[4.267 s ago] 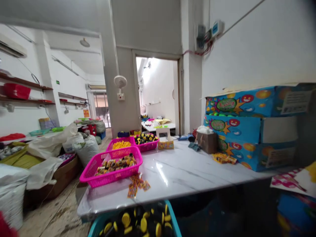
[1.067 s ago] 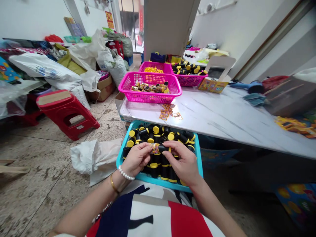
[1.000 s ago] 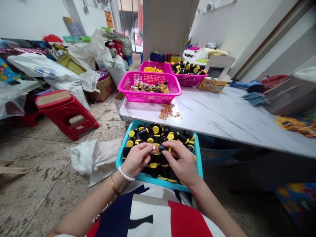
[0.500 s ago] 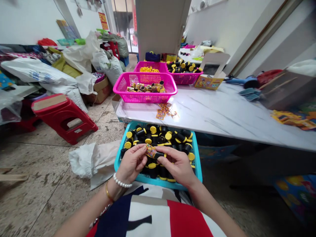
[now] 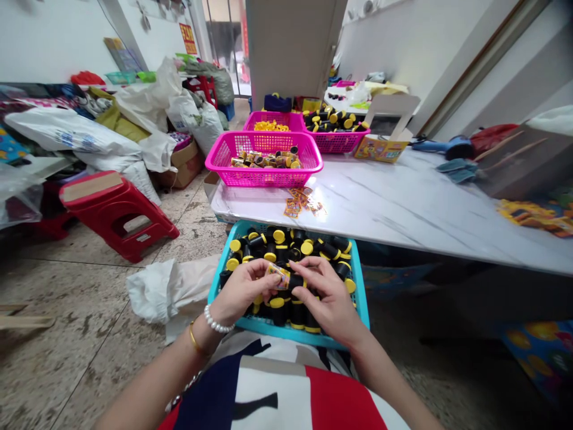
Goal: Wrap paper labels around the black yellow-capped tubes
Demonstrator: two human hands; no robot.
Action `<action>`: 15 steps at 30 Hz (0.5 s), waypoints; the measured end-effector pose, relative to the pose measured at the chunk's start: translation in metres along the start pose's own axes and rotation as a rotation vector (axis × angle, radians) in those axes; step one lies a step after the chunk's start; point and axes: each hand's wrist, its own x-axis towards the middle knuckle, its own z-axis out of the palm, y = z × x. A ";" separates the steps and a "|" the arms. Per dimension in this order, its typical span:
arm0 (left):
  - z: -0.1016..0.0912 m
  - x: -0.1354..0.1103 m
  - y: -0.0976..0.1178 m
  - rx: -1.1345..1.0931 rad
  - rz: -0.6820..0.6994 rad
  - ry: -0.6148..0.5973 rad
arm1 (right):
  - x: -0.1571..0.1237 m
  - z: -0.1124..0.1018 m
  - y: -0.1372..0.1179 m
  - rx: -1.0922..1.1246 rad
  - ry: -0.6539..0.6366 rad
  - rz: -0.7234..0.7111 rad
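Observation:
My left hand (image 5: 244, 289) and my right hand (image 5: 324, 298) meet over a teal basket (image 5: 360, 298) on my lap, full of small black tubes with yellow caps. Between the fingertips of both hands I hold one black tube (image 5: 286, 279) with a colourful sticker partly wrapped round it. Both hands are closed in a pinch on it. Loose stickers (image 5: 302, 200) lie on the white marble table (image 5: 403, 209) just beyond the basket.
Pink baskets (image 5: 264, 161) with labelled tubes, yellow caps and black tubes stand at the table's far left. A small open box (image 5: 385, 143) sits behind. A red stool (image 5: 111, 209), white sacks and a crumpled bag (image 5: 170, 289) crowd the floor on the left.
The view dropped from the room to my lap. Over the last second both hands kept the tube and turned it slightly, the sticker shifting between the fingers.

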 end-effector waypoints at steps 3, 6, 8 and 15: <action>0.004 0.002 -0.002 0.022 -0.001 -0.005 | -0.003 0.003 0.001 0.031 0.055 0.076; 0.012 0.005 -0.002 0.037 0.004 -0.024 | -0.004 0.008 0.003 0.060 0.113 0.091; 0.017 0.008 -0.003 0.034 0.009 -0.044 | -0.004 0.011 0.003 0.076 0.147 0.090; 0.016 0.013 -0.006 -0.078 -0.037 -0.066 | -0.007 0.003 0.007 0.152 0.067 0.091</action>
